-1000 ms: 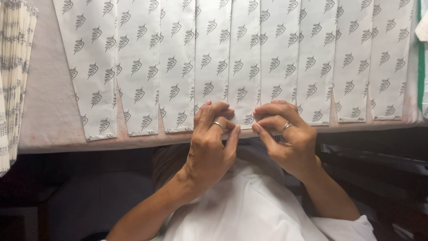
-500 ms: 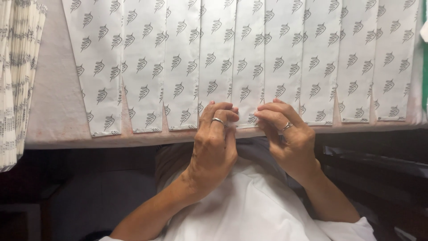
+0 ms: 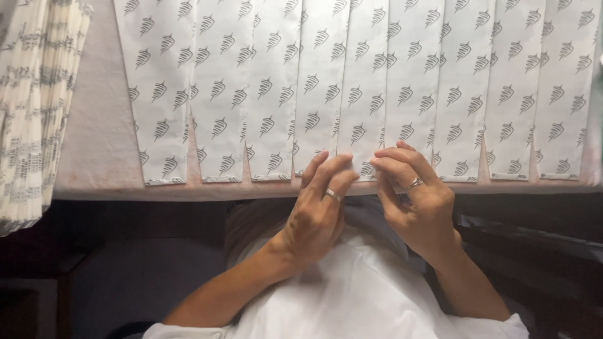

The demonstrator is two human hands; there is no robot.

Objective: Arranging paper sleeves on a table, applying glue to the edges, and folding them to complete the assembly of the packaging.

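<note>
A row of overlapping white paper bags (image 3: 352,81) printed with small grey leaf-like marks lies flat on a pale pink table (image 3: 100,144), their lower ends near its front edge. My left hand (image 3: 317,210) and my right hand (image 3: 418,201), each with a ring, meet at the bottom edge of one middle bag (image 3: 361,135). The fingertips of both hands pinch and press that bag's lower end. Whether a fold is being formed there is hidden by the fingers.
A thick stack of printed paper (image 3: 34,119) hangs over the table's left side. The table's front edge (image 3: 157,190) runs across the view. Below it are my white top (image 3: 358,301) and dark space on both sides.
Both hands have shifted slightly right and lower along the row's bottom edge. The fingertips now press closer together on the bag's end.
</note>
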